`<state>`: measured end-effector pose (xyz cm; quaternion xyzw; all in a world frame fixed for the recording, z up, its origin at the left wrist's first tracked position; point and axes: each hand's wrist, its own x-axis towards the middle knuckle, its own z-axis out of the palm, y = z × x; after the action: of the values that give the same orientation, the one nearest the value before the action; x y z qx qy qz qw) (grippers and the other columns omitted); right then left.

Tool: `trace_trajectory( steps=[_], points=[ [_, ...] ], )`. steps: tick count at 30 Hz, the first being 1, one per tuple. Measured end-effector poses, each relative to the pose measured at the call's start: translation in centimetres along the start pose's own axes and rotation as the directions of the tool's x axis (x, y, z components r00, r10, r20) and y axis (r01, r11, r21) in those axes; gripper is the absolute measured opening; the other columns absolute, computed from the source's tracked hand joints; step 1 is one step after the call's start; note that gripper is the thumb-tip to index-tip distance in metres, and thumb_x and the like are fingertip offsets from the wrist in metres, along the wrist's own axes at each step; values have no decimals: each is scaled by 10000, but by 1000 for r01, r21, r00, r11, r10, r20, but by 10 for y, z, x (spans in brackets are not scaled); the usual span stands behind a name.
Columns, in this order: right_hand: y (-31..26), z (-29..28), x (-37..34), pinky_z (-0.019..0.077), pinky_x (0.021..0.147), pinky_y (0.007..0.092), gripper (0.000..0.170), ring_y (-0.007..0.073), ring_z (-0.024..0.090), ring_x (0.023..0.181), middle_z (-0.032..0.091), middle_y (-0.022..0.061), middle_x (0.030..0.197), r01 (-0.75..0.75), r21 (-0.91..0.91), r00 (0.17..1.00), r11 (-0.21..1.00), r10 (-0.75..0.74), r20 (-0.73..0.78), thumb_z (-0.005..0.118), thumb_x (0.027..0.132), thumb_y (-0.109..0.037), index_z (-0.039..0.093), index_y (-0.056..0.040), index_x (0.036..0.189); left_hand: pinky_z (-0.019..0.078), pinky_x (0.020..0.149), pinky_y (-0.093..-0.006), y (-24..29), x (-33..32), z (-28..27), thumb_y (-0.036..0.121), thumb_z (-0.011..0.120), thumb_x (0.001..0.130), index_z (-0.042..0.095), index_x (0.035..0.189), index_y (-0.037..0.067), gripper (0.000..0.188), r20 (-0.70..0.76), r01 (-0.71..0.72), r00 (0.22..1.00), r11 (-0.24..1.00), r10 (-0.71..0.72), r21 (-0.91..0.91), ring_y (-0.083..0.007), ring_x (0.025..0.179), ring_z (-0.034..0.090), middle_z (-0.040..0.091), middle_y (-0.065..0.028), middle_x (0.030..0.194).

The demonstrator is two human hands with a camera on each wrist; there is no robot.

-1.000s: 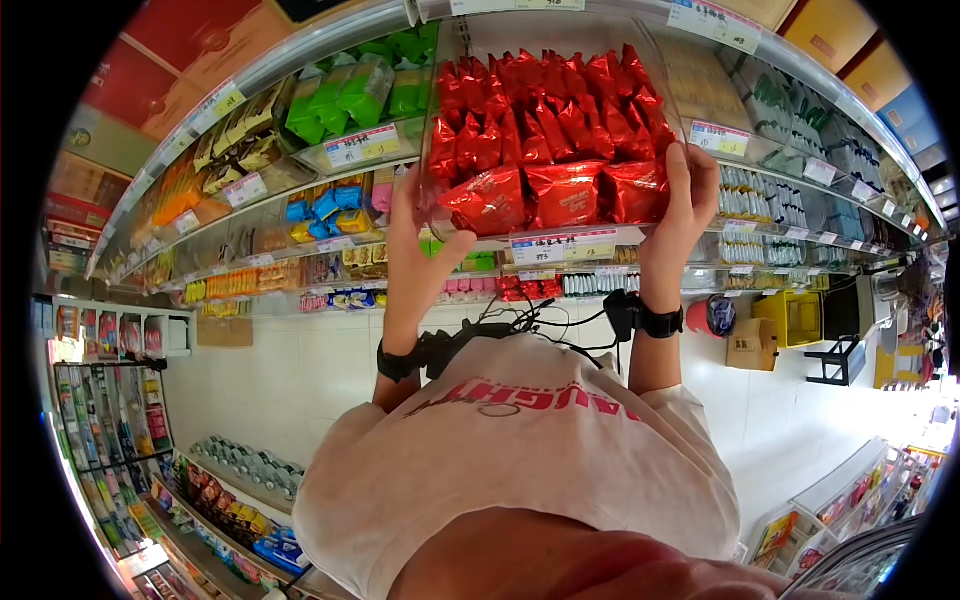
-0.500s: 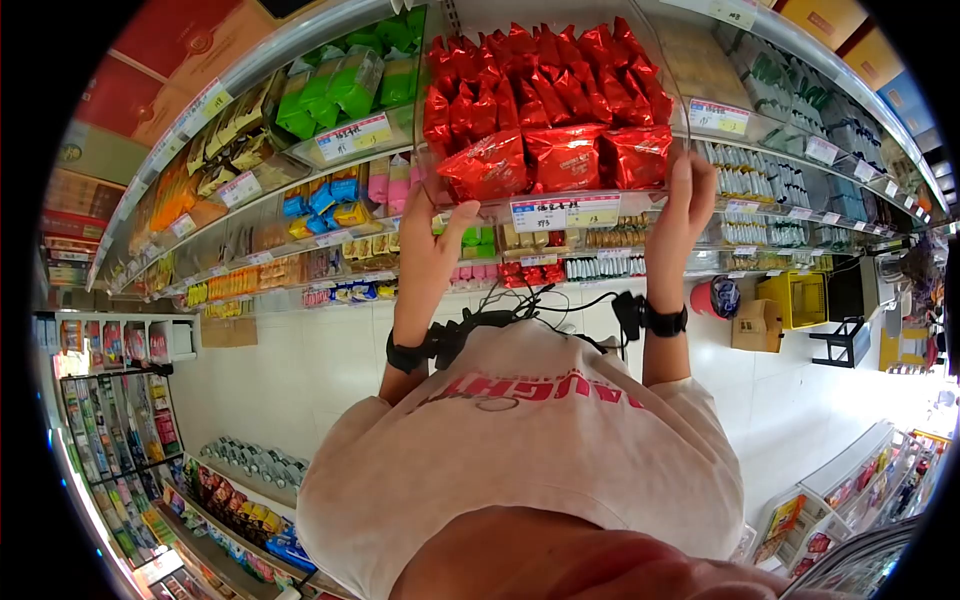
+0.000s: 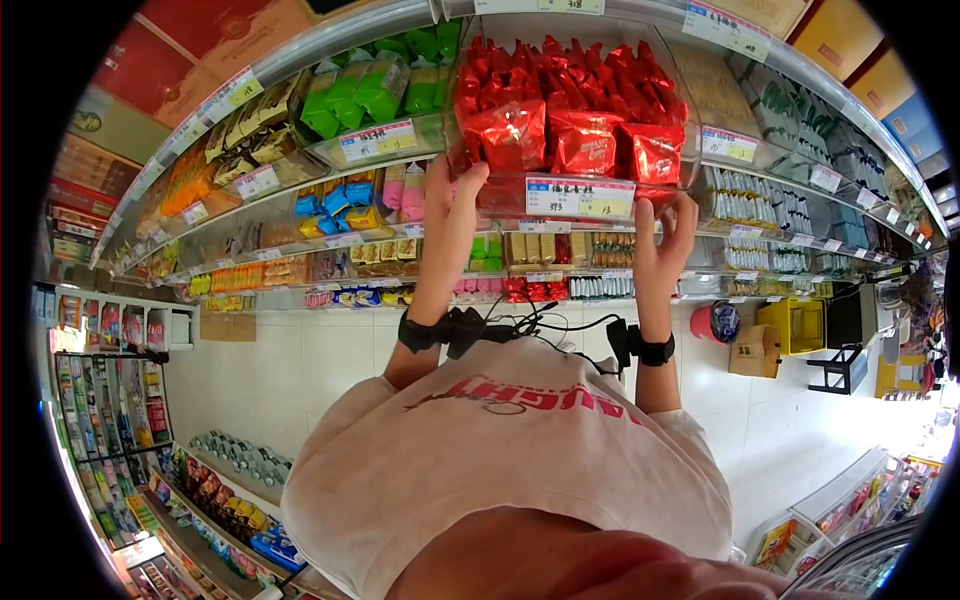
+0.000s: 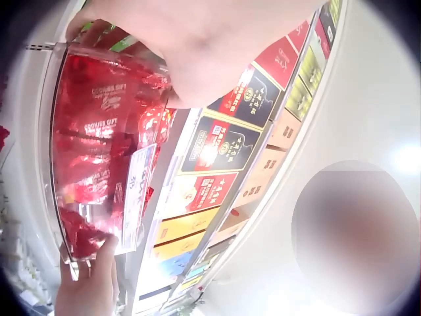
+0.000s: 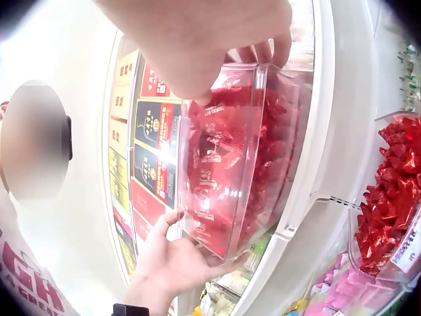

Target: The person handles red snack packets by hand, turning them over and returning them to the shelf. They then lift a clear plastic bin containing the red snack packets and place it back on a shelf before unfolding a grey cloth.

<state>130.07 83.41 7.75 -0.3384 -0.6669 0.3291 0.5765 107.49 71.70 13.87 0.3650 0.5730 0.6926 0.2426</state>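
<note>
A clear plastic bin [image 3: 500,203] full of red foil cookie packets [image 3: 585,140] sits at the shelf front, its price label [image 3: 580,197] facing me. My left hand [image 3: 452,205] grips the left front corner, thumb on the front and fingers round the side, partly hidden. At the right front corner my right hand [image 3: 665,245] holds the bin with curled fingers and the thumb on the front edge. "Cookies gift" print shows through the wall in the left wrist view, where the right hand [image 4: 85,286] grips the lower end. The right wrist view shows the left hand [image 5: 168,263] against the bin.
Green packets [image 3: 360,90] fill the bin on the left, and pale packets [image 3: 705,80] the one on the right. Lower shelves carry blue packs [image 3: 340,200] and white sticks [image 3: 760,195]. A cardboard box [image 3: 755,347] and yellow crate [image 3: 795,312] stand on the floor.
The bin has moved away from me, back into the shelf row, with both hands following. My right hand has slid from its side down to the front corner.
</note>
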Motion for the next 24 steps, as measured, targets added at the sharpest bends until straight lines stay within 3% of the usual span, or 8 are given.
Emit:
trace_trajectory(
  steps=[4, 7, 10, 11, 15, 18, 19, 24],
  points=[
    [-11, -4, -5, 508, 948, 371, 410, 238, 567, 1131, 519, 133, 1260, -23, -16, 999, 1000, 23, 40, 697, 984, -183, 550, 29, 1302, 361, 1086, -321, -7, -9, 6, 235, 537, 970, 444, 1443, 0, 537, -14, 81, 996, 988, -83, -130, -193, 1234, 502, 536, -96, 1379],
    [-29, -5, -6, 485, 900, 280, 257, 134, 562, 929, 570, 67, 1048, -100, 36, 995, 994, 100, 7, 589, 1064, -253, 600, -2, 1118, 326, 1117, -322, -19, -17, 3, 247, 522, 972, 417, 1476, 4, 569, -7, 125, 992, 982, -128, -144, -195, 1292, 465, 503, -100, 1437],
    [-41, -29, -6, 492, 884, 267, 397, 137, 584, 835, 601, 71, 889, -376, -121, 878, 919, 395, 271, 497, 1099, -380, 629, -7, 1078, 308, 1135, -323, -13, -21, 11, 252, 516, 985, 426, 1480, 7, 560, -47, 54, 997, 987, -62, -149, -201, 1315, 451, 497, -100, 1448],
    [-30, -32, -9, 527, 901, 290, 558, 157, 606, 759, 620, 85, 785, -441, -140, 829, 886, 462, 314, 415, 1101, -502, 653, -1, 1037, 304, 1139, -324, -8, -21, 15, 250, 515, 989, 430, 1481, 8, 554, -68, 17, 997, 988, -28, -155, -204, 1318, 449, 499, -99, 1445],
    [-30, -27, -9, 596, 898, 393, 620, 257, 713, 966, 705, 175, 971, -827, 256, 547, 501, 612, 570, 514, 1045, -553, 471, -24, 1366, 308, 1142, -323, 4, -24, 18, 243, 499, 1021, 419, 1493, 19, 529, -51, 22, 998, 987, -31, -162, -204, 1308, 457, 504, -97, 1431],
    [-49, -26, -2, 576, 972, 434, 615, 338, 690, 1125, 691, 251, 1128, -836, 397, 549, 379, 580, 601, 555, 1034, -525, 473, 2, 1340, 306, 1144, -321, -1, -28, 11, 248, 497, 1023, 412, 1497, 18, 534, 9, 62, 998, 985, -61, -161, -205, 1284, 472, 517, -92, 1394],
    [-52, -29, -1, 550, 1029, 466, 623, 394, 627, 1245, 608, 313, 1306, -842, 389, 539, 374, 575, 615, 596, 1018, -503, 476, 24, 1328, 310, 1143, -321, -2, -26, 11, 252, 502, 1021, 401, 1502, 12, 546, 23, 50, 999, 983, -46, -175, -215, 1275, 465, 495, -107, 1397],
    [-63, -28, -8, 516, 1084, 517, 654, 408, 559, 1313, 528, 309, 1392, -855, 461, 498, 237, 621, 605, 609, 1009, -504, 470, 39, 1346, 306, 1154, -370, -11, -29, 12, 226, 491, 1013, 373, 1516, -4, 566, -29, -24, 999, 995, 22, -92, -269, 1336, 422, 439, -161, 1445]
  ],
)
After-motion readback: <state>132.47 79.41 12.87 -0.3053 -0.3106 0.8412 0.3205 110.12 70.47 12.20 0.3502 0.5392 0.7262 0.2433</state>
